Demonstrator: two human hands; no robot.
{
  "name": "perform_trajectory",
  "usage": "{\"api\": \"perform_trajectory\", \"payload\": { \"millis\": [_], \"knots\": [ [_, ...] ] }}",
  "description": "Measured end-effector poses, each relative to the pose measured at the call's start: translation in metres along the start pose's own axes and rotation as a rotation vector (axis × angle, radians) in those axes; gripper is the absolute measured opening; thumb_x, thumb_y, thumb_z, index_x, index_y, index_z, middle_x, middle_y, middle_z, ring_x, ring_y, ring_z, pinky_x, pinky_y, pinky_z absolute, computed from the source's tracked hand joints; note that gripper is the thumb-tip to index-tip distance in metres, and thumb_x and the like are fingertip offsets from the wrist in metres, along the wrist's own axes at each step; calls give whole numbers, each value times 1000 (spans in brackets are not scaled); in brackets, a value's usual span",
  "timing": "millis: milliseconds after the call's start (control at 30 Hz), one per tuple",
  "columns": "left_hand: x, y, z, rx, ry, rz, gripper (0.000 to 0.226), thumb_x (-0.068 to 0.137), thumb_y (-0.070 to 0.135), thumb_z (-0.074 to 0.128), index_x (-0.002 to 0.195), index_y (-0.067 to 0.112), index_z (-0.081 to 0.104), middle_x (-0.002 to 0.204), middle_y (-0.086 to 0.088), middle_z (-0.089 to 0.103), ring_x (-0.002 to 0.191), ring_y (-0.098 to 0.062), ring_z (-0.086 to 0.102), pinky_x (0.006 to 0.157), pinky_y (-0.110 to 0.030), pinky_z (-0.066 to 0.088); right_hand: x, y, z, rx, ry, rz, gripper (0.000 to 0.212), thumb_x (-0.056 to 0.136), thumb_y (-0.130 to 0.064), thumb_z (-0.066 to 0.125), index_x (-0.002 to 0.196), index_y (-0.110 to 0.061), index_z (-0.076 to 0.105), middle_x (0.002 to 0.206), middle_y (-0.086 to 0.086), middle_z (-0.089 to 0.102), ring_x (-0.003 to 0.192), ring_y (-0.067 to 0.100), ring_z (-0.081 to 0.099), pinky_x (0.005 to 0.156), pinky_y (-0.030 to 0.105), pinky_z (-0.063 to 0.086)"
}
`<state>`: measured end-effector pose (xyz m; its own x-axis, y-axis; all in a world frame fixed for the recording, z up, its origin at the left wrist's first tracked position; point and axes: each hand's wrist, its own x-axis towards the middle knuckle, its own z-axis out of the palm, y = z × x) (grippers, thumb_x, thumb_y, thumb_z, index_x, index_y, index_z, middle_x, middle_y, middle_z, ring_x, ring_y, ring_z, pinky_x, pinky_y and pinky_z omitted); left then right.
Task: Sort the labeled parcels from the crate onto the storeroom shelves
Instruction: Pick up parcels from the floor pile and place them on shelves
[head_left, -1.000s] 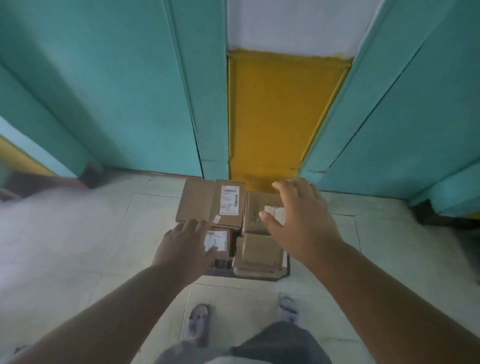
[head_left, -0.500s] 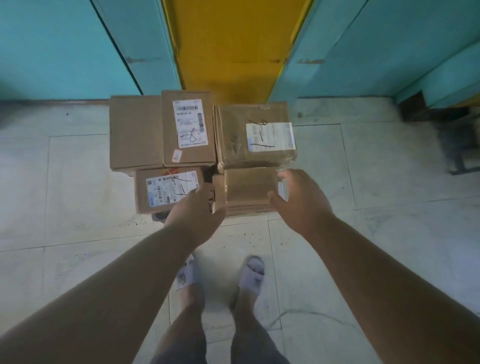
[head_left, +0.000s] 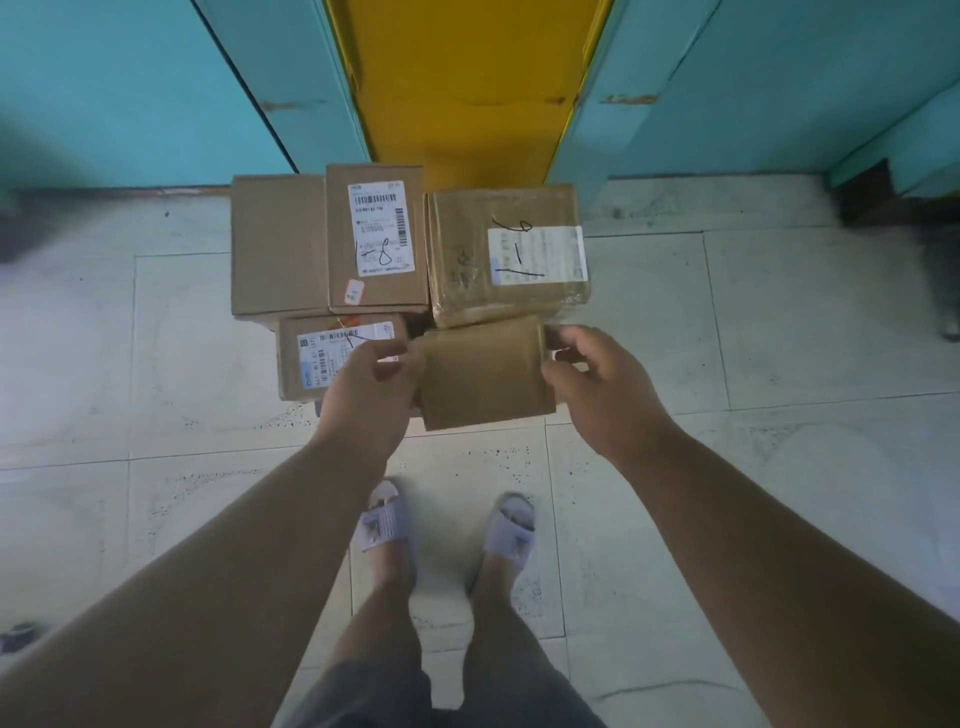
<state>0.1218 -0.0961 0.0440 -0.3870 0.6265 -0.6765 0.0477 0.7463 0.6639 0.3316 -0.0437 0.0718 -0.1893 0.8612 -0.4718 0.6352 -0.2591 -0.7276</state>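
Your left hand (head_left: 370, 400) and your right hand (head_left: 602, 395) hold a plain brown parcel (head_left: 485, 374) between them, at the near right of the stack of parcels on the pale tiled floor (head_left: 727, 467). Your left fingers curl onto its left edge with the thumb near its top corner, and your right fingers (head_left: 563, 345) curl around its right edge at the far corner, so both hands grip it from the sides. The side facing you shows no label. Just beyond it sits a parcel wrapped in clear tape (head_left: 509, 254), whose white label has black handwriting on it; the held parcel's far edge overlaps its near edge from your view, and you cannot tell whether the two touch. To the left of your left hand lies a parcel with a printed label (head_left: 332, 358), partly covered by that hand. Behind it stands a box with a barcode label and a handwritten mark (head_left: 376, 239), and beside that on the left a plain unlabelled box (head_left: 278, 244). A crate under the stack cannot be made out. Teal panels (head_left: 130, 93) and a yellow strip (head_left: 467, 78) rise at the far side, and your feet in pale sandals (head_left: 384, 519) stand on the near tiles.
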Motion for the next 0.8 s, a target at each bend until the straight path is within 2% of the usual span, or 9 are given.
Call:
{"api": "perform_trajectory", "payload": {
  "millis": [133, 233, 333, 400, 533, 567, 633, 700, 800],
  "knots": [
    [-38, 33, -16, 11, 119, -10, 21, 97, 44, 57, 112, 30, 59, 96, 8, 61, 82, -23, 67, 83, -51, 60, -26, -41, -33, 97, -161, -144, 30, 97, -20, 57, 122, -35, 65, 105, -32, 61, 96, -10, 59, 77, 13, 45],
    [-59, 52, -25, -44, 137, -54, 18, 97, 42, 57, 108, 28, 61, 99, 1, 63, 74, -25, 70, 82, -52, 60, -34, -59, -47, 108, -327, -188, 36, 101, -26, 55, 132, -44, 53, 127, -22, 56, 113, -9, 54, 86, 7, 43],
    [-77, 57, -35, -225, -16, -80, 25, 94, 44, 61, 112, 26, 65, 107, -9, 67, 77, -29, 75, 79, -54, 61, -38, -75, -52, 20, -226, -191, 45, 96, -41, 61, 140, -37, 51, 127, -16, 56, 116, 9, 58, 95, 27, 49],
    [-89, 56, -42, -282, -156, -59, 39, 91, 50, 63, 120, 25, 62, 116, -12, 64, 91, -28, 74, 84, -50, 60, -41, -89, -51, -33, -142, -193, 50, 92, -52, 62, 137, -32, 56, 117, -16, 57, 106, 8, 61, 83, 23, 49],
    [-112, 51, -58, -150, -352, 137, 34, 93, 37, 66, 125, 30, 56, 119, -7, 65, 106, -25, 66, 90, -42, 58, -50, -124, -49, -167, -76, -152, 46, 86, -72, 47, 110, -35, 61, 89, -20, 60, 79, -4, 55, 65, 19, 39],
    [-115, 49, -64, -172, -333, 135, 33, 95, 30, 66, 126, 27, 56, 121, -8, 65, 109, -27, 65, 91, -44, 58, -54, -134, -49, -176, -108, -150, 38, 91, -69, 43, 96, -36, 61, 81, -18, 60, 74, -2, 55, 66, 24, 41],
    [-119, 50, -81, -316, -313, 50, 28, 97, 25, 61, 124, 20, 57, 125, -14, 66, 113, -32, 65, 94, -46, 57, -62, -154, -52, -169, -212, -150, 48, 96, -65, 40, 80, -28, 65, 75, -2, 66, 71, 17, 61, 72, 37, 47],
    [-125, 56, -103, -488, -358, -69, 29, 99, 28, 54, 124, 14, 58, 123, -17, 69, 107, -32, 69, 87, -42, 59, -71, -173, -56, -114, -289, -130, 45, 90, -64, 52, 96, -25, 75, 90, 6, 74, 83, 25, 68, 85, 45, 51],
    [-132, 67, -135, -544, -438, -135, 40, 103, 35, 42, 127, 6, 57, 105, -17, 73, 75, -24, 73, 61, -32, 60, -80, -201, -56, -118, -294, -148, 42, 83, -48, 76, 123, -39, 68, 107, -9, 71, 93, 12, 68, 86, 33, 55]
  ]
}}
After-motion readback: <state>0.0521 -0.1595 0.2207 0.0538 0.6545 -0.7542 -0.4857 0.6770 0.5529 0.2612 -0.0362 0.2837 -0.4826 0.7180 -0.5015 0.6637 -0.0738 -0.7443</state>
